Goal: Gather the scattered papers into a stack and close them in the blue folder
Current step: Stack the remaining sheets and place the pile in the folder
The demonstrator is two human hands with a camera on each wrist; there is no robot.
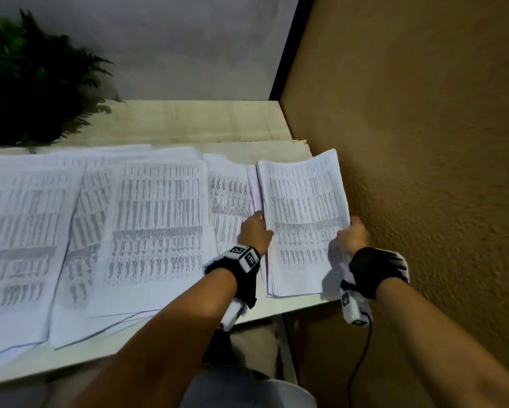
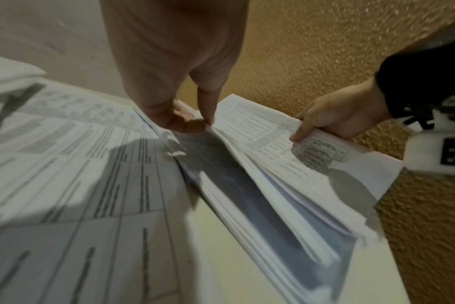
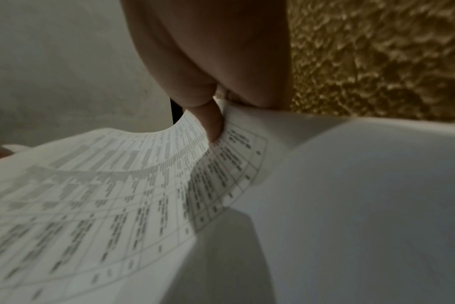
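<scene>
Both your bare forearms reach in; your left hand (image 1: 254, 231) and right hand (image 1: 352, 235) each grip a side edge of the thick stack of white printed table sheets (image 1: 302, 219), fingers (image 2: 301, 131) clamped on it, thumb on top. Stack is tilted, at the pale worktop's (image 1: 188, 122) right end, by the tan textured wall (image 1: 424, 128). Loose printed sheets (image 1: 147, 225) lie overlapping to its left. Dark green fern (image 1: 26, 81) stands far left.
</scene>
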